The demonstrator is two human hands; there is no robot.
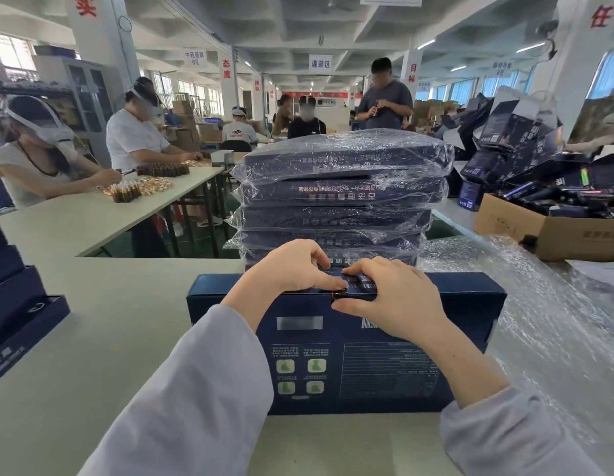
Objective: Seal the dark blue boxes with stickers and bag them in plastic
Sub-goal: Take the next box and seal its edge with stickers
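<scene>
Pressing at the top edge of a dark blue box (384, 365), both hands meet over a small sticker (340, 295). The box stands on the bench (109, 338), narrow side uppermost. The right hand (391, 297) has its grip clamped on the sticker, thumb below and fingers above. The left hand (288, 266) lays a forefinger on it; whether that grip is closed I cannot tell. Just behind stands a stack of bagged boxes (340, 187).

The dark blue box (384, 365) is matt printed cardboard. The stacked boxes (340, 197) wear glossy, crinkled clear plastic. The surface (109, 321) looks smooth and pale; the sleeves (202, 389) are soft cloth.
</scene>
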